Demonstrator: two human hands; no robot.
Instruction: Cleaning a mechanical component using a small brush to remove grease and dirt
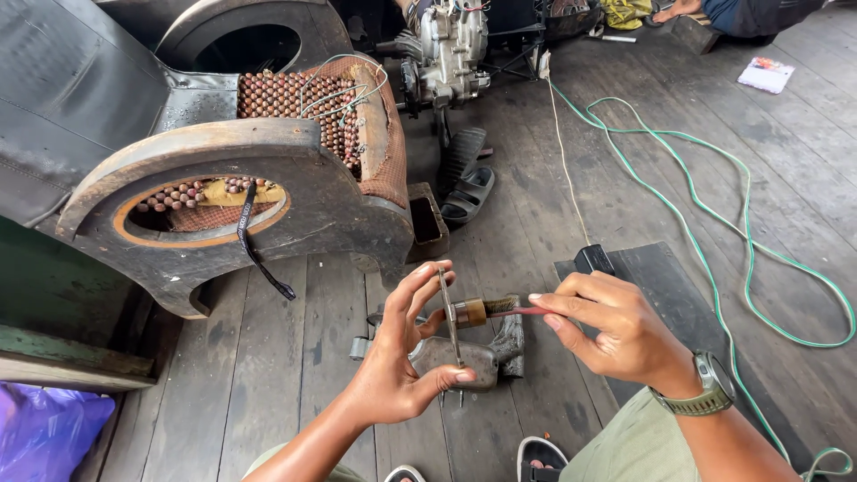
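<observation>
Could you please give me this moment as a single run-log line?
left hand: holds thin metal strip upright | right hand: holds small brush against strip | below: metal part on plank floor

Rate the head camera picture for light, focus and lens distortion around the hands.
Head view: soft, even daylight with no harsh glare; faint shadows under the left hand and right hand. The thin metal strip and small brush look sharp. Wide-angle bending curves the floor planks and green cable toward the edges.

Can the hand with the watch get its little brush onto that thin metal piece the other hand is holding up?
Probably yes: the right hand holds the brush with its bristles right beside the metal strip, nothing between.
</observation>
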